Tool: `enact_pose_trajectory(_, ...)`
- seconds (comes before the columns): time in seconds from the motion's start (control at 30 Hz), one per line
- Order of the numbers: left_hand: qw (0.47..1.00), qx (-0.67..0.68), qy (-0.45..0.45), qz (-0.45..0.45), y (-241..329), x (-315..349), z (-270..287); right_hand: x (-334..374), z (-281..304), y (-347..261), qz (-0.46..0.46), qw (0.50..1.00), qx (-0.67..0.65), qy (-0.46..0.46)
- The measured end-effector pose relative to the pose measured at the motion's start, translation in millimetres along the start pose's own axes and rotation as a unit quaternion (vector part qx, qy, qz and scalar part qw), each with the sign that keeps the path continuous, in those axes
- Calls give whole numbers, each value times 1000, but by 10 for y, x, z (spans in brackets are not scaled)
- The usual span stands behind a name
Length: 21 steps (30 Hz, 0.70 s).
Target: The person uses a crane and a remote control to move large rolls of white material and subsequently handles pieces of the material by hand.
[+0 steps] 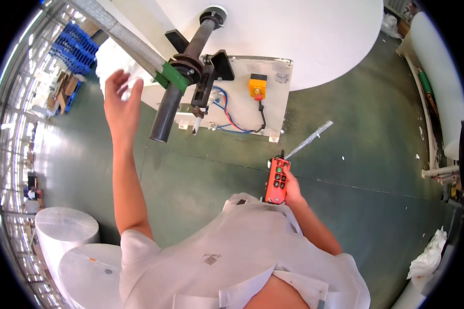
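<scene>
My left hand [122, 100] is raised with its fingers apart and nothing in them. It is beside a grey lifting sling [123, 36], whose green sleeve [174, 78] loops round a dark steel shaft [166, 114]. The shaft sticks out from the middle of a big white roll [304, 31]. My right hand [293, 189] grips a red remote control [277, 181] with dark buttons and a green one, held in front of my body. A silvery strip [310, 139] shows just past the remote's top; whether it touches the remote I cannot tell.
Under the shaft, a metal machine plate [237, 113] carries a yellow box with a red emergency button [258, 88] and loose cables. White rolls [67, 225] stand at lower left. Blue pallets [73, 46] are stacked far left. Another roll [441, 77] lies on a rack at right.
</scene>
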<state>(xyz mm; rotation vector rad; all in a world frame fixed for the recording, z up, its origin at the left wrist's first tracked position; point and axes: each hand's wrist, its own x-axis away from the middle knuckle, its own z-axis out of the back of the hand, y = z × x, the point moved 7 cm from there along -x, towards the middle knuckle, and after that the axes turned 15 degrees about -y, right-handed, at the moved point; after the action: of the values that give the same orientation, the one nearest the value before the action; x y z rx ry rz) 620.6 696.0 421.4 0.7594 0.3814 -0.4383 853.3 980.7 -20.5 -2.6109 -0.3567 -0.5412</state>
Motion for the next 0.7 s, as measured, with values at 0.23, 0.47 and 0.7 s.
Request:
enact_pose_trajectory(0.23,999,4,39,16,-554,-887,-335,-44,286,-583,36,996,-3,82)
enact_pose_trajectory(0.47,972,222,73,-21,-672,-1060,-625,-279,279,-614,95,982,-32,161)
enact_pose_trajectory(0.7,940,329,59,-69,-679,-952,-719,-680,-214,-473,148,972,-97,156)
